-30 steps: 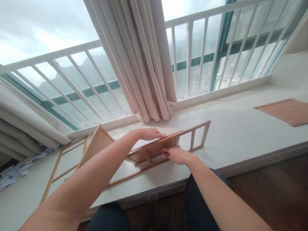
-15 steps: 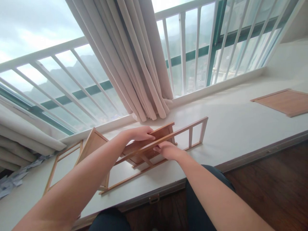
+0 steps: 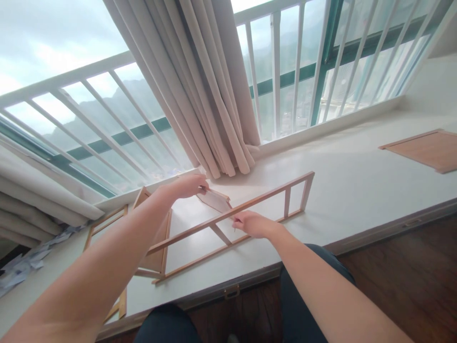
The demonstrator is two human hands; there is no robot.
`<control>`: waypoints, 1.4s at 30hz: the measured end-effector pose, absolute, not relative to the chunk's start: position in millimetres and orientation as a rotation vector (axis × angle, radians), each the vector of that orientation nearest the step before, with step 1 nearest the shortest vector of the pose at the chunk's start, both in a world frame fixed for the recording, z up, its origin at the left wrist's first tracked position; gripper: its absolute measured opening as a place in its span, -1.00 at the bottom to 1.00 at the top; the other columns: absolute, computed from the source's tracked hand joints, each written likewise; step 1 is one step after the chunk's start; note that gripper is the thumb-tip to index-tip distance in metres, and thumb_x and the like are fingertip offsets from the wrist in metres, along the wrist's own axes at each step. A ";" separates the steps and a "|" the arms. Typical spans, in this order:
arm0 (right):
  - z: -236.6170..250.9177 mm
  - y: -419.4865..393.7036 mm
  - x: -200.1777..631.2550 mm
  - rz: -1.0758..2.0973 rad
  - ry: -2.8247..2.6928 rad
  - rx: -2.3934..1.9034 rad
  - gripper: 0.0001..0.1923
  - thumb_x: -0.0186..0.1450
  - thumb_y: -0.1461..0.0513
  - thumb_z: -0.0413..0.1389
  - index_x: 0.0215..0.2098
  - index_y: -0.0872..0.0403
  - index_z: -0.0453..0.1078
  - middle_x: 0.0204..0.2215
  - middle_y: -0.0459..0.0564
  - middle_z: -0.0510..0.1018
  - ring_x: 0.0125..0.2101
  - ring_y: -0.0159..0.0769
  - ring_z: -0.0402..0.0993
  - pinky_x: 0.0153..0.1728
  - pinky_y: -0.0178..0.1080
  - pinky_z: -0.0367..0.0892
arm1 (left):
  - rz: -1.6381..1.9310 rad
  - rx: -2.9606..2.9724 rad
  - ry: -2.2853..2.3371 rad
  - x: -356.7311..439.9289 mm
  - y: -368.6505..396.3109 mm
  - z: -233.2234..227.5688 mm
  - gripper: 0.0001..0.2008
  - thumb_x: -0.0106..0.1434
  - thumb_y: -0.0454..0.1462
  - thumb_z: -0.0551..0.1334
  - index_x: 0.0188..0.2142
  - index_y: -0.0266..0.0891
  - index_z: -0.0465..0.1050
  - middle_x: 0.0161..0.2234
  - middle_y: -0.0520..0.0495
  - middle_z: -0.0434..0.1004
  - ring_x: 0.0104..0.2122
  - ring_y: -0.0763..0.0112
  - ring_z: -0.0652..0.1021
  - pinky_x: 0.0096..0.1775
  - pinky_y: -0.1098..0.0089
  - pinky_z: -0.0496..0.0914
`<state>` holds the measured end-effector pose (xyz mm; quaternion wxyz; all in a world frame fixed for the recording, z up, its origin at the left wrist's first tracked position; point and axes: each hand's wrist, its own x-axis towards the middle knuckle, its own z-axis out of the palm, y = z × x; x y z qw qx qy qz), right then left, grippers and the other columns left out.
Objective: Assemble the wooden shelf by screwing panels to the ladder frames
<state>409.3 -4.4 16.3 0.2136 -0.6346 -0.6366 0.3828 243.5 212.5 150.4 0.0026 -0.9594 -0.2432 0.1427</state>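
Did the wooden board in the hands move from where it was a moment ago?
Yes. The wooden board, held by the left hand, has tipped up and swung back toward the curtain, away from the ladder-like frame.

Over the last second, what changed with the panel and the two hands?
The left hand has swung the wooden panel up from lying flat across the ladder frame to tilted on edge, moving back toward the curtain. The right hand kept its grip on the frame's upper rail. The frame and the far panel on the ledge stayed put.
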 end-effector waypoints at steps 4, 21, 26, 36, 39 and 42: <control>12.4 -8.4 409.8 1.129 -1.807 -1.787 -0.78 0.43 0.10 0.09 -0.23 0.07 0.45 -0.27 -0.01 0.52 -0.32 -0.31 0.36 -0.30 -0.30 0.16 | 0.434 -3.018 -0.740 235.2 220.7 147.1 -0.78 0.28 -0.29 0.22 -0.28 -0.13 0.70 -0.23 -0.04 0.53 -0.30 0.47 0.49 -0.17 0.49 0.31; 19.2 -19.0 405.1 1.178 -1.827 -1.818 -0.77 0.45 0.10 0.05 -0.25 0.05 0.44 -0.29 -0.02 0.52 -0.36 -0.33 0.36 -0.35 -0.30 0.17 | 0.216 -3.197 -0.736 218.5 211.4 124.2 -0.71 0.24 -0.40 0.21 -0.25 -0.11 0.71 -0.19 -0.01 0.65 -0.16 0.42 0.55 0.00 0.46 0.36; 15.2 -19.3 406.0 1.173 -1.839 -1.816 -0.76 0.44 0.10 0.05 -0.29 0.06 0.38 -0.35 -0.05 0.48 -0.40 -0.36 0.33 -0.36 -0.30 0.15 | 0.211 -3.240 -0.799 211.1 212.4 124.1 -0.74 0.22 -0.38 0.26 -0.18 -0.14 0.71 -0.13 -0.03 0.68 -0.16 0.41 0.58 -0.03 0.47 0.39; 18.1 -20.7 401.4 1.119 -1.857 -1.791 -0.75 0.43 0.11 0.05 -0.34 0.07 0.34 -0.42 -0.09 0.42 -0.41 -0.38 0.28 -0.34 -0.30 0.12 | 0.138 -3.344 -0.845 208.4 218.2 117.3 -0.83 0.22 -0.26 0.33 -0.22 -0.14 0.70 -0.17 0.02 0.72 -0.15 0.38 0.60 -0.03 0.45 0.38; 17.5 -21.2 399.3 1.096 -1.838 -1.722 -0.77 0.43 0.12 0.06 -0.33 0.07 0.37 -0.46 -0.12 0.40 -0.42 -0.39 0.28 -0.34 -0.31 0.12 | 0.149 -3.337 -0.810 209.1 223.5 113.8 -0.85 0.22 -0.23 0.34 -0.24 -0.09 0.70 -0.19 0.03 0.71 -0.18 0.37 0.59 -0.05 0.43 0.38; 16.6 -22.0 396.6 1.048 -1.825 -1.623 -0.78 0.43 0.12 0.08 -0.31 0.06 0.41 -0.50 -0.15 0.37 -0.44 -0.40 0.26 -0.35 -0.32 0.11 | 0.140 -3.346 -0.727 208.7 228.2 111.3 -0.86 0.22 -0.22 0.34 -0.25 -0.08 0.70 -0.20 0.02 0.70 -0.24 0.38 0.59 -0.07 0.42 0.38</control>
